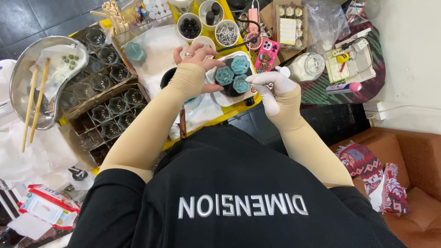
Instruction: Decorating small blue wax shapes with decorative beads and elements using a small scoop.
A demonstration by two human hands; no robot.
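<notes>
A white scalloped dish sits at the yellow table's near edge. It carries a dark mould with three teal flower-shaped pieces. My left hand, bare with a ring, wraps around the dish's left side, thumb on the near rim. My right hand, in a white glove, pinches a thin metal pick. The pick's tip rests among the teal pieces. Beige sleeves cover both forearms.
Cardboard trays of small glass cups lie to the left, beside a metal bowl with chopsticks. Behind the dish stand white cups of beads, a pink fan, a pink phone and a glass jar. A brown sofa is at right.
</notes>
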